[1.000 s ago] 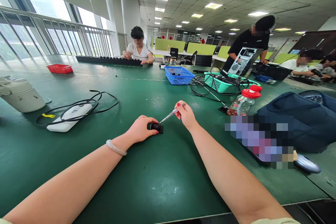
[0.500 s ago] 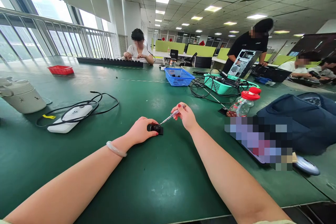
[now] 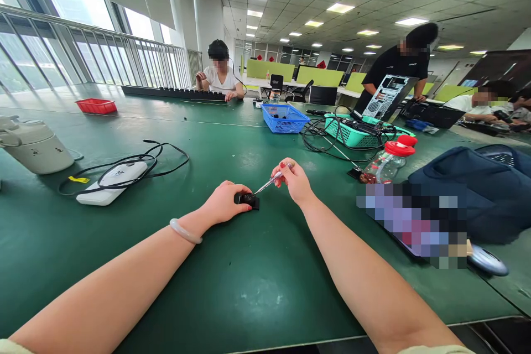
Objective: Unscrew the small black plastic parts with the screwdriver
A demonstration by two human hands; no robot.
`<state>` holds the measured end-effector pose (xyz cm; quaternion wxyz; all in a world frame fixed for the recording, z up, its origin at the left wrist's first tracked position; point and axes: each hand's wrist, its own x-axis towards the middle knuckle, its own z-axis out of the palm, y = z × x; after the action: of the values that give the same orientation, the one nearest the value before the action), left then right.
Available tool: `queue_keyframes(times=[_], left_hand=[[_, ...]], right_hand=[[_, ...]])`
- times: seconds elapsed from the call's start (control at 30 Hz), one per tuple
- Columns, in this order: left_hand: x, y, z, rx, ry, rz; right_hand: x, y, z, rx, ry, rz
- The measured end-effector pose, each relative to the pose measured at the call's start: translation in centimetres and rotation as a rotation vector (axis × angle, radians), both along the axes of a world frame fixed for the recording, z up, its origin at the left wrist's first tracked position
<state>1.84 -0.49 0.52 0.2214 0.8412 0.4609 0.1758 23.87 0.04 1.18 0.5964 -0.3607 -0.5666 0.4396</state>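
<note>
head view | your left hand [image 3: 224, 203] closed on small black part [image 3: 248, 199], frame centre on green bench [image 3: 249, 287] | your right hand [image 3: 293, 180] pinching screwdriver [image 3: 267, 182], tip touching part | blue basket [image 3: 284, 118] upper centre

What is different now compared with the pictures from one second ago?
Nothing was taken hold of or let go. The left hand still holds the small black part on the green table, and the right hand still holds the screwdriver with its tip on that part. Far behind, a seated person has lifted one hand. The rest is unchanged.
</note>
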Motion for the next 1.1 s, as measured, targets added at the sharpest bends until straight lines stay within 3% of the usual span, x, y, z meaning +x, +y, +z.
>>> queue_keyframes(times=[0.53, 0.93, 1.1], left_hand=[[0.13, -0.26, 0.43, -0.02, -0.006, 0.008], [0.07, 0.14, -0.1, 0.03, -0.002, 0.003], [0.04, 0.41, -0.41, 0.039, 0.004, 0.025]], right_hand=[[-0.61, -0.51, 0.66, 0.057, -0.04, -0.004], [-0.46, 0.0, 0.28, 0.033, -0.018, -0.053], [-1.0, -0.46, 0.3, 0.098, -0.102, -0.12]])
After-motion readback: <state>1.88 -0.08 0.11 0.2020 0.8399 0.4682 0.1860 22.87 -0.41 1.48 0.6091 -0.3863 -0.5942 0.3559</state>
